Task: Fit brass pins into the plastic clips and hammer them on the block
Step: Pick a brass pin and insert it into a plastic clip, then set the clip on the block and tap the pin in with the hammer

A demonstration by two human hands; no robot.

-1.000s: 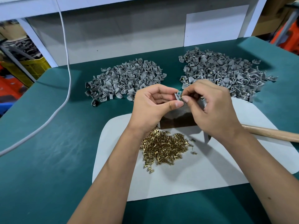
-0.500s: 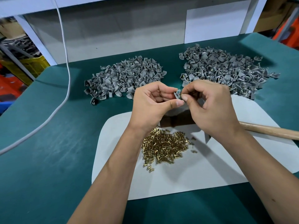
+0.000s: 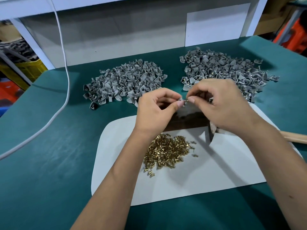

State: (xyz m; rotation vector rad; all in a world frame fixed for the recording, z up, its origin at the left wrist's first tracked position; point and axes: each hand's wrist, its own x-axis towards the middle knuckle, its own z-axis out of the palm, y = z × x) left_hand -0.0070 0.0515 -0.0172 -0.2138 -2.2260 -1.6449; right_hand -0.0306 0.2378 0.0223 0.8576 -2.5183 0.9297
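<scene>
A heap of brass pins (image 3: 167,151) lies on the white mat (image 3: 207,176) at 6 o'clock of the dark block (image 3: 187,119). Above the block, the left hand (image 3: 156,110) pinches a grey plastic clip (image 3: 181,100); the right hand (image 3: 221,103) pinches a pin against it. Two grey clip piles lie beyond: at 11 o'clock (image 3: 126,82) and 1 o'clock (image 3: 229,70).

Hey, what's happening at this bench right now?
A person is assembling small parts over a green-topped table. The left hand pinches a small grey plastic clip, and the right hand pinches a tiny brass pin at it. Below them sit a dark block and a heap of loose brass pins on a white mat. Two piles of grey clips, left and right, lie behind.
</scene>
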